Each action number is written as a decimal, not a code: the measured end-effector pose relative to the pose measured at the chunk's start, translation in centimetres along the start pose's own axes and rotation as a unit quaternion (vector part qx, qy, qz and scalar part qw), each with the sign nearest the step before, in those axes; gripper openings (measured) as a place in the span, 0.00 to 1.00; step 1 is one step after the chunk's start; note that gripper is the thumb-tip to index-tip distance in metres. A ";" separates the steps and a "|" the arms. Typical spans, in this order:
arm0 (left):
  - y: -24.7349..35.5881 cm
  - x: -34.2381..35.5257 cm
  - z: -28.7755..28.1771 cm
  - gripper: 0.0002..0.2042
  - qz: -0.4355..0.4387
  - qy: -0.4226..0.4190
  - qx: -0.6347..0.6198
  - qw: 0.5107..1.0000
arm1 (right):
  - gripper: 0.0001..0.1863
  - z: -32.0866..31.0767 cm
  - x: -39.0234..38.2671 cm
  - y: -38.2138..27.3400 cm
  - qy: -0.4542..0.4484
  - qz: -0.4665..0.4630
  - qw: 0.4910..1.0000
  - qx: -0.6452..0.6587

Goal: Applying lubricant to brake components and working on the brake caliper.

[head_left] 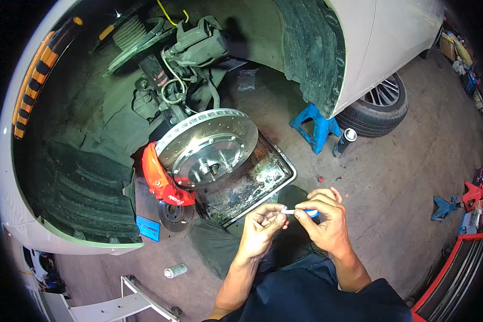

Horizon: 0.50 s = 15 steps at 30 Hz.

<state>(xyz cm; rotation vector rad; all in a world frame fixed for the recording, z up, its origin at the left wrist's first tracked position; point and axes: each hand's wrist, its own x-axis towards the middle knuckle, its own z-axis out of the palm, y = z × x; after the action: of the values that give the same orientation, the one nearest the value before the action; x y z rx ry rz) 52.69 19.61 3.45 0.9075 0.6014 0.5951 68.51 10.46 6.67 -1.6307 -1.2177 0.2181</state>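
**Both hands on a small tube, in front of the bare brake disc**

You've got both hands up in front of you, low in the view, over your dark trousers. Your right hand has its fingers curled round a small tube, white with a blue end, thumb and forefinger pinched on it. Your left hand meets it from the other side, fingertips drawn together on the white tip of the tube. So the tube sits crosswise between the two hands, gripped at both ends, just above your lap.

Ahead of you, the wheel is off the white car. The drilled brake disc faces you with its studs showing, and the red caliper clamps its lower left edge. Under the disc lies a dirty metal drip tray, tilted across the concrete floor. An old disc lies flat just beside the caliper, with a blue box next to it.

Off to the right, a blue jack stand stands under the sill, a spray can just beside it, near the rear tyre. Another spray can lies on its side, lower left of your hands.
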 end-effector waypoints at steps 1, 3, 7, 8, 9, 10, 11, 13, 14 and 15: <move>0.1 0.0 0.0 0.08 -0.026 -0.017 -0.045 0.999 | 0.06 0.0 0.0 0.1 -0.001 -0.004 1.000 0.002; -0.2 0.0 -0.4 0.09 -0.038 -0.042 -0.085 0.995 | 0.07 0.2 -0.2 0.3 -0.003 -0.008 1.000 0.004; -0.1 -0.4 -0.1 0.11 -0.053 -0.079 -0.129 0.987 | 0.08 0.6 -0.5 0.4 0.003 -0.008 0.999 0.040; -0.1 -0.4 -0.1 0.11 -0.053 -0.079 -0.129 0.987 | 0.08 0.6 -0.6 0.4 0.011 0.003 0.998 0.056; 0.0 -0.4 -0.1 0.11 -0.051 -0.082 -0.118 0.988 | 0.08 0.6 -0.6 0.4 0.012 0.003 0.998 0.057; 0.1 -0.4 0.0 0.11 -0.049 -0.084 -0.107 0.990 | 0.08 0.7 -0.7 0.5 0.014 0.010 0.998 0.065; 0.3 -0.4 0.1 0.11 -0.049 -0.084 -0.106 0.990 | 0.08 0.7 -0.7 0.6 0.016 0.017 0.997 0.073; 0.7 -0.5 0.5 0.12 -0.046 -0.083 -0.063 0.993 | 0.08 0.6 -0.8 0.7 0.021 0.018 0.997 0.070; 0.7 -0.4 0.5 0.12 -0.047 -0.083 -0.063 0.993 | 0.08 0.6 -0.9 0.8 0.026 0.018 0.997 0.069; 0.6 -0.4 0.5 0.11 -0.039 -0.081 -0.045 0.995 | 0.08 0.6 -0.9 0.8 0.026 0.018 0.997 0.069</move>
<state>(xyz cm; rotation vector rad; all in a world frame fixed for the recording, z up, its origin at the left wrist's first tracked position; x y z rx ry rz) 52.67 19.35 4.30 0.8341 0.4591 0.4692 68.16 10.21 5.37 -1.5302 -1.1109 0.2749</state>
